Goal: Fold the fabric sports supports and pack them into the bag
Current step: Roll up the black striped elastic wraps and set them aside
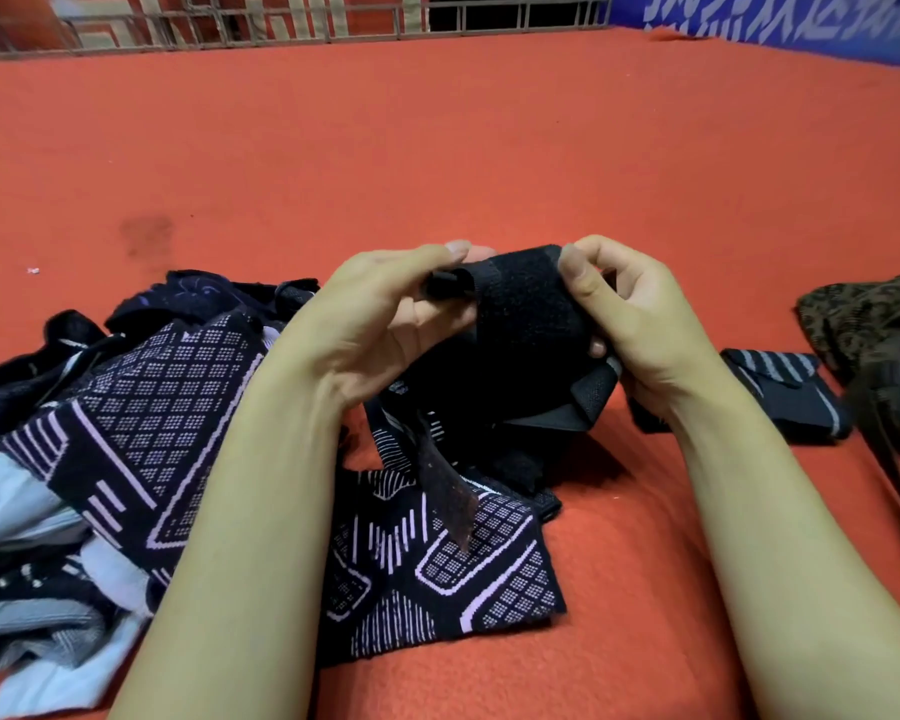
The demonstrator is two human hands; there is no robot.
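1. The person holds a black support [528,324] up in both hands, above the red floor mat [437,148].
2. The left hand [380,314] pinches one end of the strap, with its fingers [455,250] curled over the top edge.
3. The right hand [630,314] grips the other side, thumb pressed on the fuzzy black band.
4. The band runs sideways between the two hands, left to right. The rest of the support hangs down below them, and a thin dark strap [445,491] dangles toward the person.
5. A heap of patterned supports [141,433], dark with pale lines and dots, lies on the mat under and left of the left arm.
6. A folded support with grey stripes [785,397] lies flat on the mat to the right, near the right wrist. Its long side runs away from the person and a bit to the left.
7. A dark spotted bag [868,324] sits at the right edge, just beside the folded one.
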